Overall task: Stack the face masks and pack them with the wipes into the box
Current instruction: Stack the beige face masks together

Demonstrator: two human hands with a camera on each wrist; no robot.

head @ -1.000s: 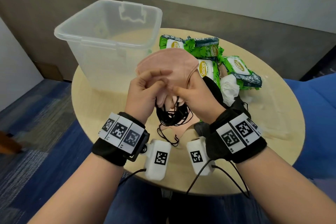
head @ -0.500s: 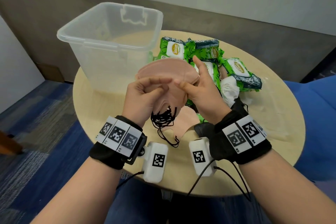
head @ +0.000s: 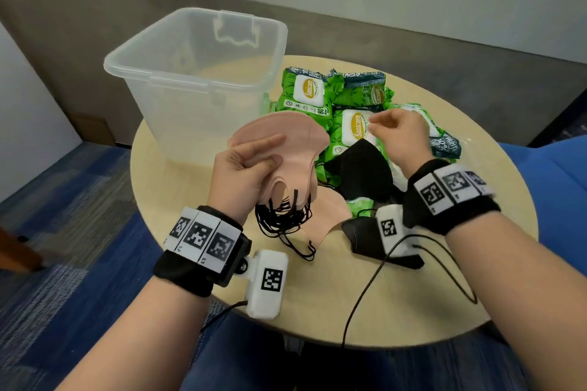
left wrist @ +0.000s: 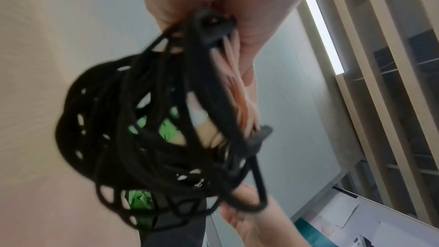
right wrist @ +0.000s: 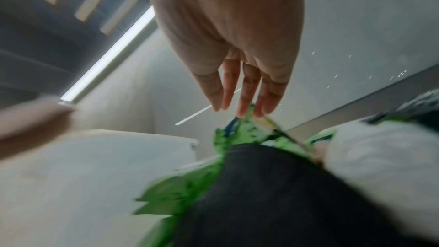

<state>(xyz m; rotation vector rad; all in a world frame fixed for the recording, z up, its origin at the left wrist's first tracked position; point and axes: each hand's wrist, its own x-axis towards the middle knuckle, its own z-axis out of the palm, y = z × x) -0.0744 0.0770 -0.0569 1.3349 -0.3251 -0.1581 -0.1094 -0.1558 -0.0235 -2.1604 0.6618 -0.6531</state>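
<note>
- Head view: looked forward and down from above the round table; took in both forearms, clear box at far left, wipes packs beyond the hands.
- Left wrist view: sat close under left hand, aimed along the palm, tilted up toward ceiling light; black ear loops filled the frame, blurred.
- Right wrist view: sat close under right hand, aimed along straight fingers, upward tilt; blurred.
- Shared by all three: green wipes packs, glimpsed through the loops.
</note>
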